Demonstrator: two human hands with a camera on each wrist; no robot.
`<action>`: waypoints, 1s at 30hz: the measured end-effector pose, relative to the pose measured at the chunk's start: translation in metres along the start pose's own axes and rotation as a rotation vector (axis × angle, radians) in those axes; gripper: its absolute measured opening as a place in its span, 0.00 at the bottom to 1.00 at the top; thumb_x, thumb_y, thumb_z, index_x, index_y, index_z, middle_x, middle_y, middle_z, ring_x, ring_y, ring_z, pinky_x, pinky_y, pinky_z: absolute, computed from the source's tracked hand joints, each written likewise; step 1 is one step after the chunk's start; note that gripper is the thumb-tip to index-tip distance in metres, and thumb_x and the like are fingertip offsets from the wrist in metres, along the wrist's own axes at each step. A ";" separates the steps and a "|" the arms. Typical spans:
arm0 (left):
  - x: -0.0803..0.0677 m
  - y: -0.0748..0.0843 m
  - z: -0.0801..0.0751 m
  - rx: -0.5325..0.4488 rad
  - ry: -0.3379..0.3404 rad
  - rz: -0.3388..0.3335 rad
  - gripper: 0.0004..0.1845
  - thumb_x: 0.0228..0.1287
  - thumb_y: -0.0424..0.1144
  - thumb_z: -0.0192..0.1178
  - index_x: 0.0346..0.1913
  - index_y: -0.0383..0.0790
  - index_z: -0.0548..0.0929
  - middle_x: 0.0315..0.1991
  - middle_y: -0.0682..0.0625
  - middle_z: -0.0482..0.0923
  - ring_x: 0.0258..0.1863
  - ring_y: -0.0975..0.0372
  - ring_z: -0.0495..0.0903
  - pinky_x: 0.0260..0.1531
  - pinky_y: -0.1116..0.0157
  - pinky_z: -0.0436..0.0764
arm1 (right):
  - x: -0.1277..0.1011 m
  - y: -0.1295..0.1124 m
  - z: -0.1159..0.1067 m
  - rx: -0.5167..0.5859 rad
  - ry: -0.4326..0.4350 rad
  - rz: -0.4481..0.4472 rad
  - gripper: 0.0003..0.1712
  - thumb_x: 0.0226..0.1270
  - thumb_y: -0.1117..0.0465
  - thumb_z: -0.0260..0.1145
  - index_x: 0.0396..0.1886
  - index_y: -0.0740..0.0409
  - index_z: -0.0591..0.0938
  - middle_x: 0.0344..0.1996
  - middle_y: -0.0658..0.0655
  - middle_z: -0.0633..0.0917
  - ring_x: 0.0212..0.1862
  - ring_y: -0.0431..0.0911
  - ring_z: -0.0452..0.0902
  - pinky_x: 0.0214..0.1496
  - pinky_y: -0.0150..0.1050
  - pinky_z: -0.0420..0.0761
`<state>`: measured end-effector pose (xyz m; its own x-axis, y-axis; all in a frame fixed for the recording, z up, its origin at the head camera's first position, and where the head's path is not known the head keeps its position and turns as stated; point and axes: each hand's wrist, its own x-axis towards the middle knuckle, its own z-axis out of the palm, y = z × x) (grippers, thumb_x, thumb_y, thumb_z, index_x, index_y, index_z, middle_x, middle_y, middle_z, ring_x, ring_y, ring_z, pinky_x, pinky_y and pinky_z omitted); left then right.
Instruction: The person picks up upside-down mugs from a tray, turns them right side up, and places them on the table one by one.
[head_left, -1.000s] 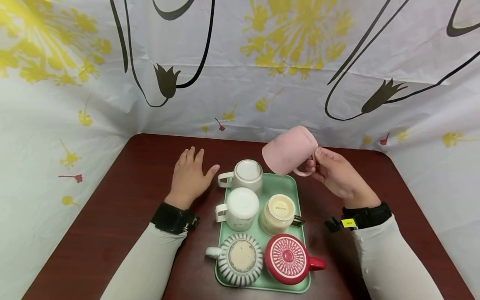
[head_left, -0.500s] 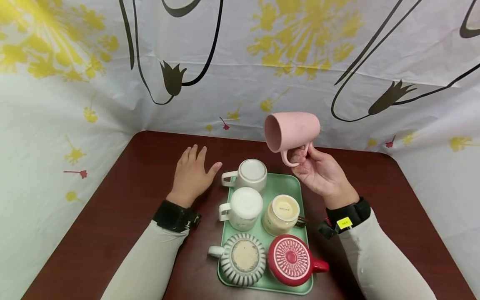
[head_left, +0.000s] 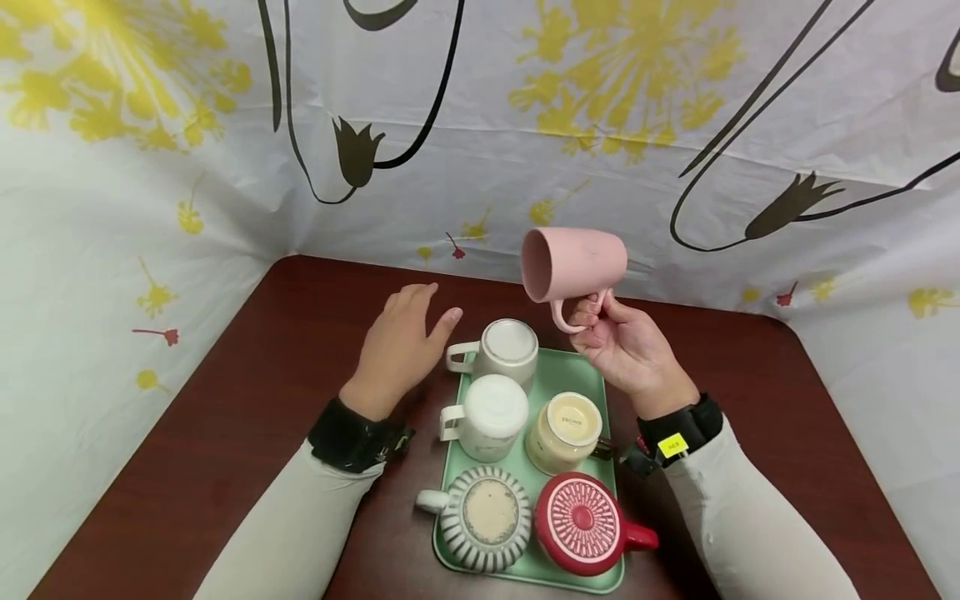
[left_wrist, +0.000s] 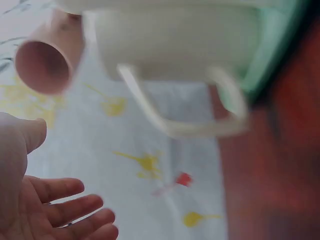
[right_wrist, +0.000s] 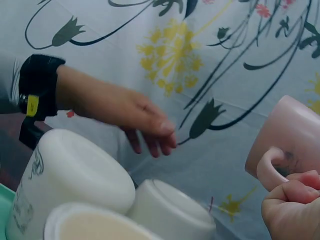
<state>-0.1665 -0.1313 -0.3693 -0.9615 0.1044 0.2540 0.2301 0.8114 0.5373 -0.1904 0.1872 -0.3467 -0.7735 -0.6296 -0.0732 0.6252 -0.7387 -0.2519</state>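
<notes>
In the head view my right hand (head_left: 626, 350) grips the handle of a pink mug (head_left: 581, 262), held in the air above the tray's far end. The mug lies on its side, its opening facing left. My left hand (head_left: 401, 346) is raised left of the tray with fingers extended and thumb apart, holding nothing. In the left wrist view its fingers (left_wrist: 75, 210) are spread near a white mug's handle (left_wrist: 175, 127), not touching it. The right wrist view has the pink mug (right_wrist: 295, 140) at the right edge, fingers around its handle.
A green tray (head_left: 566, 371) bears several upside-down mugs: a greyish-white one (head_left: 508, 354), a white one (head_left: 491, 417), a cream one (head_left: 566, 433), a striped one (head_left: 487, 517) and a red one (head_left: 581, 525). Patterned cloth (head_left: 450, 167) stands behind the dark red table (head_left: 187, 433).
The pink mug has turned from mouth-down tilt to lying sideways, its opening now visible. My left hand has lifted from the table and shifted right, toward the mugs.
</notes>
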 end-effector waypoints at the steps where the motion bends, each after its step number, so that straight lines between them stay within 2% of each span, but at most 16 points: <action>1: -0.001 0.006 -0.004 -0.032 -0.012 0.007 0.36 0.79 0.61 0.51 0.77 0.39 0.68 0.74 0.40 0.68 0.75 0.47 0.67 0.69 0.44 0.73 | 0.001 0.001 0.003 -0.006 -0.004 0.000 0.17 0.86 0.53 0.48 0.40 0.61 0.72 0.32 0.59 0.75 0.35 0.47 0.66 0.37 0.34 0.58; 4: 0.000 0.025 -0.014 -0.173 -0.062 0.035 0.31 0.80 0.56 0.52 0.75 0.40 0.70 0.72 0.42 0.71 0.71 0.49 0.72 0.67 0.46 0.76 | 0.004 0.006 0.012 -0.018 -0.027 -0.002 0.17 0.86 0.53 0.48 0.40 0.61 0.73 0.32 0.59 0.76 0.35 0.48 0.66 0.36 0.34 0.58; 8: 0.004 0.052 -0.019 -0.418 -0.186 0.025 0.22 0.81 0.47 0.53 0.70 0.43 0.76 0.67 0.47 0.76 0.63 0.52 0.78 0.64 0.50 0.78 | 0.007 0.013 0.025 -0.025 -0.045 -0.023 0.16 0.85 0.53 0.49 0.41 0.60 0.73 0.32 0.58 0.76 0.34 0.47 0.65 0.36 0.33 0.56; 10: 0.007 0.065 -0.017 -0.577 -0.255 -0.016 0.19 0.82 0.44 0.53 0.68 0.42 0.78 0.65 0.46 0.78 0.61 0.51 0.80 0.64 0.51 0.79 | 0.009 0.017 0.030 -0.026 -0.051 -0.034 0.15 0.85 0.53 0.49 0.40 0.60 0.73 0.32 0.57 0.76 0.33 0.47 0.65 0.36 0.33 0.55; 12: 0.010 0.077 -0.014 -0.782 -0.306 -0.094 0.18 0.83 0.41 0.51 0.67 0.38 0.78 0.63 0.46 0.80 0.60 0.50 0.81 0.64 0.54 0.79 | 0.010 0.021 0.034 -0.024 -0.060 -0.042 0.15 0.84 0.53 0.49 0.41 0.59 0.73 0.32 0.57 0.76 0.33 0.46 0.66 0.36 0.33 0.55; 15: 0.012 0.092 -0.007 -1.140 -0.335 -0.209 0.19 0.84 0.36 0.48 0.68 0.30 0.75 0.56 0.46 0.81 0.53 0.53 0.83 0.58 0.62 0.82 | 0.013 0.027 0.037 -0.023 -0.079 -0.045 0.17 0.84 0.52 0.48 0.40 0.60 0.73 0.32 0.57 0.75 0.34 0.46 0.66 0.36 0.33 0.55; 18: 0.013 0.100 -0.001 -1.416 -0.334 -0.297 0.18 0.83 0.33 0.46 0.68 0.27 0.72 0.48 0.51 0.80 0.47 0.62 0.81 0.49 0.70 0.83 | 0.014 0.032 0.038 -0.027 -0.095 -0.063 0.18 0.84 0.51 0.48 0.38 0.60 0.73 0.31 0.56 0.74 0.34 0.45 0.67 0.36 0.33 0.56; 21: 0.013 0.103 0.002 -1.529 -0.345 -0.335 0.16 0.83 0.32 0.47 0.66 0.30 0.73 0.44 0.54 0.80 0.43 0.65 0.79 0.43 0.73 0.82 | 0.014 0.036 0.037 -0.037 -0.102 -0.089 0.19 0.84 0.50 0.47 0.38 0.60 0.74 0.31 0.56 0.75 0.34 0.45 0.68 0.35 0.32 0.59; 24: 0.012 0.104 0.004 -1.566 -0.339 -0.349 0.15 0.83 0.31 0.47 0.65 0.33 0.74 0.44 0.54 0.79 0.43 0.65 0.78 0.41 0.73 0.81 | 0.015 0.041 0.036 -0.075 -0.097 -0.113 0.21 0.84 0.49 0.46 0.38 0.60 0.74 0.33 0.57 0.77 0.34 0.44 0.70 0.35 0.31 0.62; 27: 0.009 0.108 0.007 -1.570 -0.274 -0.364 0.15 0.82 0.30 0.48 0.64 0.30 0.74 0.43 0.53 0.79 0.42 0.65 0.79 0.41 0.73 0.82 | 0.017 0.046 0.035 -0.115 -0.078 -0.139 0.23 0.84 0.47 0.45 0.36 0.61 0.75 0.33 0.57 0.78 0.34 0.43 0.72 0.34 0.29 0.64; 30: 0.006 0.115 0.011 -1.527 -0.174 -0.361 0.15 0.82 0.31 0.50 0.62 0.26 0.76 0.42 0.51 0.79 0.39 0.64 0.80 0.40 0.73 0.83 | 0.018 0.050 0.035 -0.165 -0.052 -0.180 0.24 0.83 0.46 0.45 0.35 0.60 0.75 0.31 0.55 0.79 0.34 0.41 0.74 0.34 0.28 0.68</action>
<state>-0.1476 -0.0312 -0.3145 -0.9769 0.1908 -0.0958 -0.1811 -0.5026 0.8453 -0.1692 0.1301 -0.3267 -0.8616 -0.5064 0.0353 0.4493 -0.7931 -0.4112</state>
